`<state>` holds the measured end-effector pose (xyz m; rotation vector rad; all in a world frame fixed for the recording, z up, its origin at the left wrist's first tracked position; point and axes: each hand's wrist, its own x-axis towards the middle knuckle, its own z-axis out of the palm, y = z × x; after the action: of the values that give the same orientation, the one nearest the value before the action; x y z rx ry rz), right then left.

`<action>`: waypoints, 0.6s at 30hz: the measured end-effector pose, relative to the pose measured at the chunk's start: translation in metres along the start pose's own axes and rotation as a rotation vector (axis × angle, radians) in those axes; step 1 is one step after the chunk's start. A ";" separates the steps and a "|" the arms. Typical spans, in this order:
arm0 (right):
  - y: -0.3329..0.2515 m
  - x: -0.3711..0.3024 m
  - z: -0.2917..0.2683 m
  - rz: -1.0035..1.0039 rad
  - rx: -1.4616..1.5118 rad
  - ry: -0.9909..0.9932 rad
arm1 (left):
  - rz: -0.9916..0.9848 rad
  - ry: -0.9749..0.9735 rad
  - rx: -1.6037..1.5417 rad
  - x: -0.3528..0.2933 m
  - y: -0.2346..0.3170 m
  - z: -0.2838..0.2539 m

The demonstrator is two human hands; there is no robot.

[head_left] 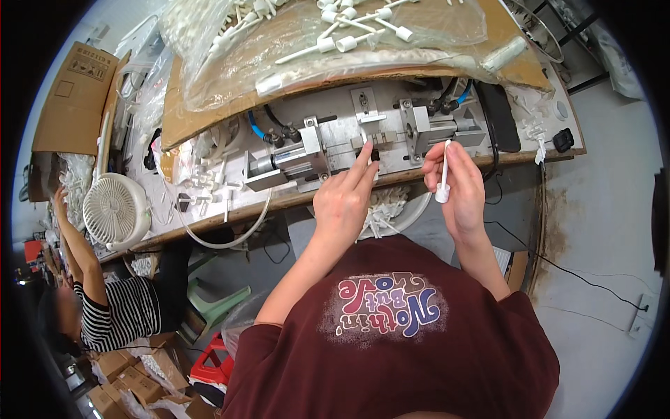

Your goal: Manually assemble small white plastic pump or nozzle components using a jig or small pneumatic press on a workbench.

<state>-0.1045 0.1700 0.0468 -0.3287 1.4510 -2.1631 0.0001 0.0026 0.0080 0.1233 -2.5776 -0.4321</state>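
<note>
In the middle of the bench stands a metal fixture [363,105] with two pneumatic cylinders facing each other. My left hand [342,202] reaches to its centre, fingers stretched out and fingertips at a small white piece [364,131] in the slot; the fingers partly cover that spot. Right of the fixture, my right hand [463,192] is closed on a white plastic stick with a cup-shaped end [442,191]. The stick is upright, pinched near its thin top, with the cup end down.
Cardboard [188,119] behind the fixture carries a clear bag and several white sticks [349,28]. White parts fill a round tub [419,213] below the bench edge. A white fan [116,211] and loose white parts [209,183] lie left. A co-worker in stripes [125,311] is at far left.
</note>
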 end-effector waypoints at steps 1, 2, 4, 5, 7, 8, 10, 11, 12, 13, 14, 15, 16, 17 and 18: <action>0.003 0.000 0.001 0.006 -0.001 0.001 | -0.008 -0.014 0.006 -0.002 -0.001 0.001; 0.006 0.000 0.002 0.011 -0.002 0.002 | -0.016 -0.028 0.011 -0.003 -0.002 0.002; 0.009 0.001 0.003 0.022 -0.011 0.007 | -0.002 -0.038 0.035 -0.002 -0.004 0.003; 0.008 0.001 0.004 0.023 -0.026 0.009 | -0.002 -0.047 0.033 0.001 -0.005 0.002; 0.007 0.000 0.006 0.020 -0.055 0.012 | 0.001 -0.063 0.031 0.007 -0.006 -0.001; 0.006 0.000 0.007 0.014 -0.052 0.007 | -0.001 -0.069 0.030 0.007 -0.006 -0.001; 0.006 0.000 0.010 0.000 -0.047 -0.001 | -0.005 -0.081 0.027 0.009 -0.006 -0.002; 0.005 -0.001 0.009 -0.019 -0.082 -0.006 | -0.009 -0.085 0.022 0.009 -0.006 -0.002; 0.005 -0.001 0.008 -0.038 -0.118 -0.012 | -0.014 -0.089 0.018 0.010 -0.005 -0.002; 0.004 -0.001 0.007 -0.058 -0.153 -0.017 | -0.018 -0.092 0.013 0.011 -0.005 -0.002; 0.003 -0.002 0.008 -0.077 -0.194 0.000 | -0.022 -0.093 0.009 0.011 -0.005 -0.001; 0.002 -0.003 0.010 -0.095 -0.235 0.017 | -0.026 -0.095 0.004 0.010 -0.005 -0.001; 0.001 -0.003 0.011 -0.118 -0.275 0.030 | -0.029 -0.092 0.003 0.010 -0.005 0.000; 0.001 -0.003 0.011 -0.082 -0.242 0.010 | -0.032 -0.096 0.000 0.010 -0.004 -0.001; 0.001 -0.003 0.009 -0.046 -0.209 -0.010 | -0.036 -0.100 -0.003 0.010 -0.004 -0.002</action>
<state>-0.0973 0.1647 0.0498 -0.4501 1.6833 -2.0451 -0.0076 -0.0030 0.0134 0.1501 -2.6761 -0.4665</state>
